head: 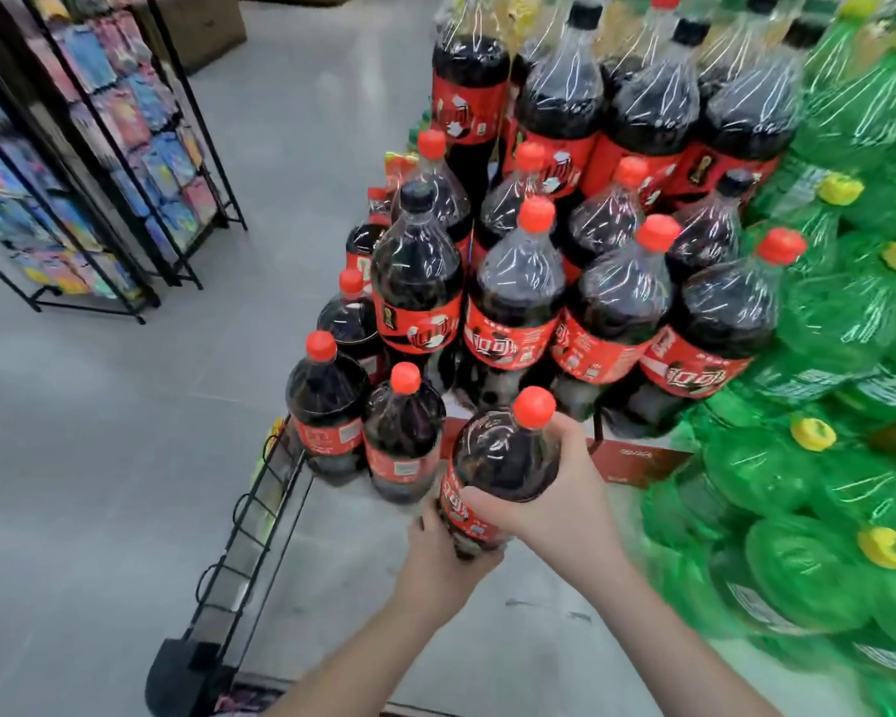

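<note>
1. Rack (99, 163) of colourful packets stands far left on the floor (125, 432).
2. Left hand (443, 553) curls round the lower end of the cola bottle (503, 458).
3. Cola bottle is tilted, red cap (535, 407) up, just in front of the stacked cola bottles (518, 282).
4. Right hand (554, 501) grips its upper body, thumb across the label (466, 514).
5. Green bottles (823, 458), film-wrapped, fill the right side.

You hold one cola bottle (503, 458). Across all the cola, you have at least eleven red caps (537, 213) and at least five black caps (416, 196). The green bottles (797, 571) show seven yellow caps (841, 188); blur prevents a full bottle count.
</note>
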A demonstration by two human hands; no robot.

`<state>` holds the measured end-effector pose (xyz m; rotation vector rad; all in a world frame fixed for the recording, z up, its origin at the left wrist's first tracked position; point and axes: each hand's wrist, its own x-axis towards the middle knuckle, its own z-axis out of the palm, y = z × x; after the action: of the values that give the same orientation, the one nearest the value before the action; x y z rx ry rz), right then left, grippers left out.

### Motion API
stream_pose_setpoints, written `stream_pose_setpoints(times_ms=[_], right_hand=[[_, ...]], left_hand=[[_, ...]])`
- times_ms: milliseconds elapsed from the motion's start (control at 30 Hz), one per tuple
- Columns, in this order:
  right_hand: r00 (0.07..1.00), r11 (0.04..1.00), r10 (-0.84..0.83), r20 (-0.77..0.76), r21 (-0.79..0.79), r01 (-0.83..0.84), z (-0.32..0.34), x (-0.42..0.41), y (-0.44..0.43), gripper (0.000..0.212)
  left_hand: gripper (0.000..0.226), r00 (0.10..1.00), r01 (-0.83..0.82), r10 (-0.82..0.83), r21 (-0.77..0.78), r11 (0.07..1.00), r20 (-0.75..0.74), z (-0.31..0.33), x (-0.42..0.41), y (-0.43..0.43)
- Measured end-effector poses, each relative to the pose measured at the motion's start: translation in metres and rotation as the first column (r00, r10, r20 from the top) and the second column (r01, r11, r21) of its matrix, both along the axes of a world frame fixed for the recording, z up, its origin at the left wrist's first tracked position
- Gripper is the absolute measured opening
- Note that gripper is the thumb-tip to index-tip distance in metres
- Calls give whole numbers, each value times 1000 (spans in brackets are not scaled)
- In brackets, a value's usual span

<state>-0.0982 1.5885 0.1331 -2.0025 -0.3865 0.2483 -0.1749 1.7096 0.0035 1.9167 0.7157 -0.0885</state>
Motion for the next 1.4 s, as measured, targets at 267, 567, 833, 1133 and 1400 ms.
stream_pose_setpoints(times_ms=[267, 567, 833, 1133, 1400], right_hand=[[997, 997, -66, -49, -32, 64, -44, 24, 21, 96], [995, 997, -71, -69, -32, 69, -71, 37, 34, 102], [993, 996, -89, -75, -19, 88, -71, 46, 35, 106], [994, 996, -90, -69, -10, 90, -74, 53, 39, 111], [993, 996, -85, -81, -26, 83, -80, 53, 42, 114]], left_hand=[[57, 980, -105, 20, -423, 900, -200, -7, 31, 4], [49, 986, -160, 154, -559, 814, -57, -7, 49, 8], [62, 975, -94, 191, -558, 824, 118, -13, 55, 10], [55, 970, -111, 207, -534, 838, 124, -23, 60, 14], [61, 969, -119, 214, -524, 843, 123, -30, 63, 16]])
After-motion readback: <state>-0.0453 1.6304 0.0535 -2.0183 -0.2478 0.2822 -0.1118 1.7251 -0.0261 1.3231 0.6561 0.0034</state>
